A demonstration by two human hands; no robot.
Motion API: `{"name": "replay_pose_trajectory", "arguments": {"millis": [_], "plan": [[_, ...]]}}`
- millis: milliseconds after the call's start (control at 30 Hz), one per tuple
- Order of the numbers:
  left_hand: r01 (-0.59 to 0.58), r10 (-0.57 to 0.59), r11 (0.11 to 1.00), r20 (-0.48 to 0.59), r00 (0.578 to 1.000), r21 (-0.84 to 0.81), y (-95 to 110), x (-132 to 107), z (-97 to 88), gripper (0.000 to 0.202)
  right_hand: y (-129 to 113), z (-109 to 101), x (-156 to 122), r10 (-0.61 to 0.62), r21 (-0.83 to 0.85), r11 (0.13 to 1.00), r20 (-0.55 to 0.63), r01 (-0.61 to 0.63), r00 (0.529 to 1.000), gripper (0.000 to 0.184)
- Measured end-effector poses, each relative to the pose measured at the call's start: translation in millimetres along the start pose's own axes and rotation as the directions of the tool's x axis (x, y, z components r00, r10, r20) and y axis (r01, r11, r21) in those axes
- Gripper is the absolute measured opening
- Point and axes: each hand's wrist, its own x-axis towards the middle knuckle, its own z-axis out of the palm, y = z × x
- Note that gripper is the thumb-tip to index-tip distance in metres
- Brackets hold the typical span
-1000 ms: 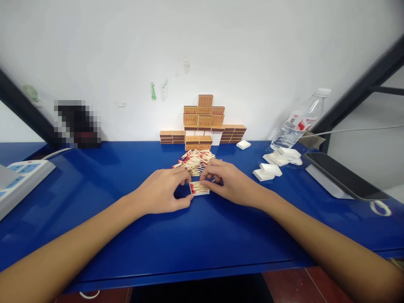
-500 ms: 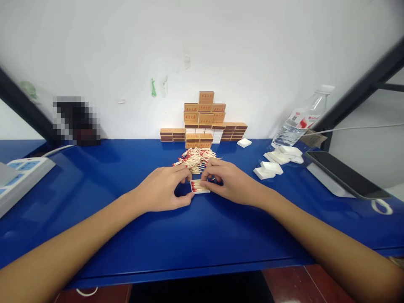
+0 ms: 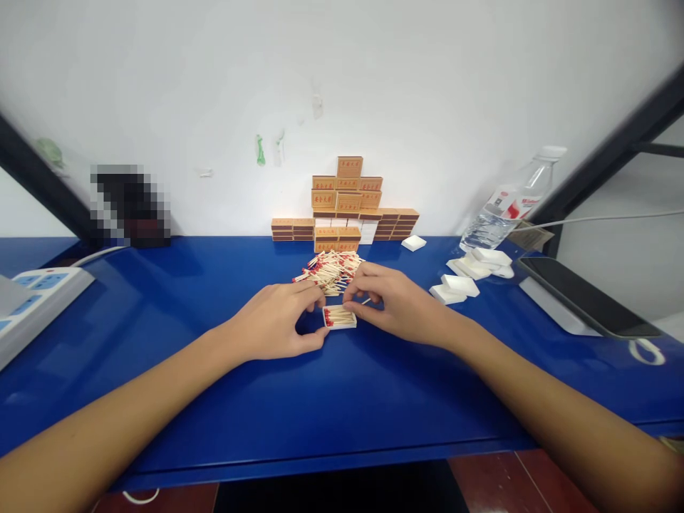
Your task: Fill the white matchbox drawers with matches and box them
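A small white matchbox tray (image 3: 340, 328) lies on the blue table, with red-headed matches (image 3: 338, 315) side by side in it. My left hand (image 3: 281, 320) holds the tray's left end between thumb and fingers. Over the right end, my right hand (image 3: 387, 299) is closed in a pinch, and a thin pale matchstick (image 3: 366, 301) sticks out among its fingers. Its head is hidden. Just behind the tray is a loose heap of matches (image 3: 328, 271), heads pointing various ways.
Matchboxes (image 3: 348, 201) are stacked against the wall behind the heap. White trays (image 3: 454, 288) lie at right, near a tilted water bottle (image 3: 502, 206) and a phone (image 3: 588, 296) propped on a white object. A power strip (image 3: 43, 299) sits at far left.
My right hand has lifted slightly from the tray, so more of the matches inside show. My left hand has stayed at the tray's left end.
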Motion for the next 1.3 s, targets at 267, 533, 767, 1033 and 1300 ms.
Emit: {"name": "replay_pose_trajectory", "arguments": {"millis": [267,533,767,1033,1300], "plan": [[-0.001,0.001,1.000,-0.018,1.000,0.007,-1,1,-1.0,0.022,37,-27,-6,0.202,-0.124,0.976,0.207,-0.179,0.957,0.011],[0.004,-0.005,1.000,-0.031,1.000,-0.001,0,0,-0.4,0.022,0,-8,1,0.094,0.010,0.996,0.046,-0.094,0.995,0.016],[0.004,-0.004,1.000,-0.023,1.000,0.014,0,1,-0.6,0.022,15,-3,3,0.122,-0.096,0.987,-0.055,-0.126,0.991,0.012],[0.003,-0.003,1.000,-0.006,1.000,0.000,3,0,-3.4,0.023,57,-26,-3,0.275,-0.238,0.934,0.002,-0.266,0.962,0.016],[-0.007,0.007,1.000,-0.022,1.000,-0.004,0,0,-1.6,0.022,58,-20,-2,0.280,-0.169,0.951,0.110,-0.259,0.954,0.018]]}}
